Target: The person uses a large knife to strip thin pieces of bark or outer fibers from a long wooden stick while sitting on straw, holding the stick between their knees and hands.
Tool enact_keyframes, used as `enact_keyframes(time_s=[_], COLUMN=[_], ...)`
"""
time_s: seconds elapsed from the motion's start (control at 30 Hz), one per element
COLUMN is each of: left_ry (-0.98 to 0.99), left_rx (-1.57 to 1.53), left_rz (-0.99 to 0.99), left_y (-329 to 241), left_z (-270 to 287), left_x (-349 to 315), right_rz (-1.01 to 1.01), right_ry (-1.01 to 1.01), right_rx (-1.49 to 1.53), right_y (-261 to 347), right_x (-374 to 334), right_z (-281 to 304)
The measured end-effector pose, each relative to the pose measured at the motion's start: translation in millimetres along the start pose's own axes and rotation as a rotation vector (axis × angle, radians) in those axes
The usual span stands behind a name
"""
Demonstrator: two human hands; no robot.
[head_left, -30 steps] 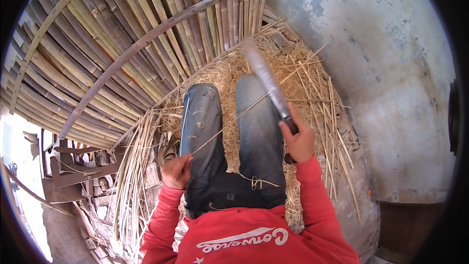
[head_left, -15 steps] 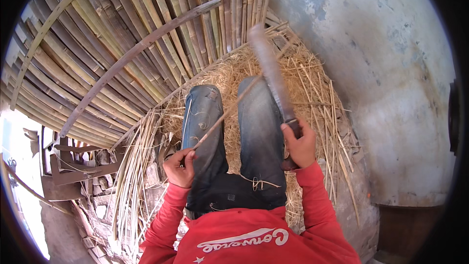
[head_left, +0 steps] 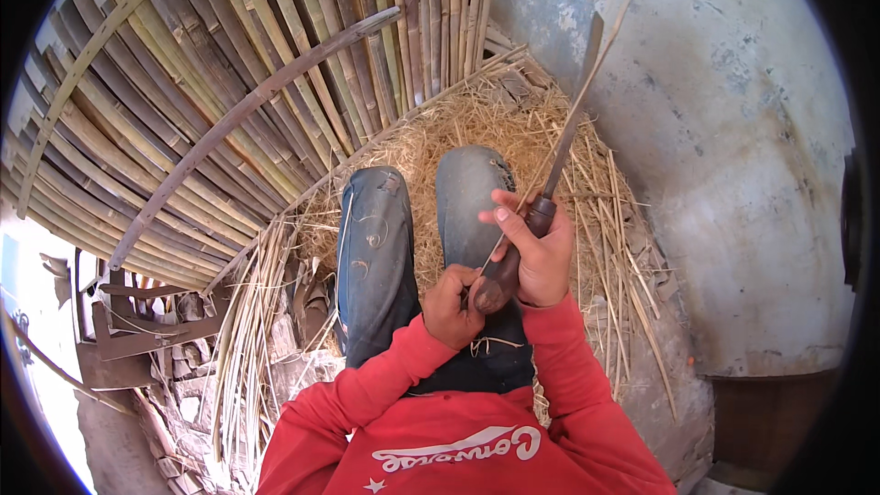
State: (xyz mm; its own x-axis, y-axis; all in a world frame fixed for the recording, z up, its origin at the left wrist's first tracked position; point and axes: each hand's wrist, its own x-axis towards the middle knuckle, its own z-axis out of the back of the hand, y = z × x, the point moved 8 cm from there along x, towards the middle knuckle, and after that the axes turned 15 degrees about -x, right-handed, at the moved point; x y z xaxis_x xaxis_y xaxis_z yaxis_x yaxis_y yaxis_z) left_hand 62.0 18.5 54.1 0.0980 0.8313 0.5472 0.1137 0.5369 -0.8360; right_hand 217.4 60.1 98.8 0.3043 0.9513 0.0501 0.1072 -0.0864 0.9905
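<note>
My left hand (head_left: 449, 306), closed, pinches the near end of a long thin bamboo strip (head_left: 612, 43) above my lap. The strip slants up and away to the right, past the far edge of the view. In my right hand (head_left: 547, 257) lies the dark wooden handle (head_left: 500, 282) of a long knife, its narrow blade (head_left: 570, 133) pointing away beside the strip. The right thumb and forefinger stretch out next to the strip; whether they touch it I cannot tell. Both hands are close together, near the handle's butt.
Split bamboo slats (head_left: 247, 82) joined by curved crosspieces lean at the left and far side. Fine shavings (head_left: 440, 119) cover the floor around my knees. Thin strips (head_left: 247, 339) lie in a bundle at left, more at right. A bluish-grey wall (head_left: 733, 174) rises at right.
My left hand has moved right, up to the knife handle. The strip has swung from across my knees to beside the blade. The knife now tilts to the right.
</note>
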Motion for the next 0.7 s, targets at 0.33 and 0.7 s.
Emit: enact_keyframes(time_s=[0.33, 0.7], left_ry=[0.158, 0.039], left_rx=[0.120, 0.588], left_rz=[0.094, -0.504], left_y=[-28.0, -93.3], left_z=[40.8, 86.0], left_x=[46.5, 105.3], right_rz=[-0.021, 0.192], right_ry=[0.142, 0.298], right_rx=[-0.324, -0.826], right_y=[19.0, 26.1], right_x=[-0.2, -7.6], right_z=[15.4, 38.7])
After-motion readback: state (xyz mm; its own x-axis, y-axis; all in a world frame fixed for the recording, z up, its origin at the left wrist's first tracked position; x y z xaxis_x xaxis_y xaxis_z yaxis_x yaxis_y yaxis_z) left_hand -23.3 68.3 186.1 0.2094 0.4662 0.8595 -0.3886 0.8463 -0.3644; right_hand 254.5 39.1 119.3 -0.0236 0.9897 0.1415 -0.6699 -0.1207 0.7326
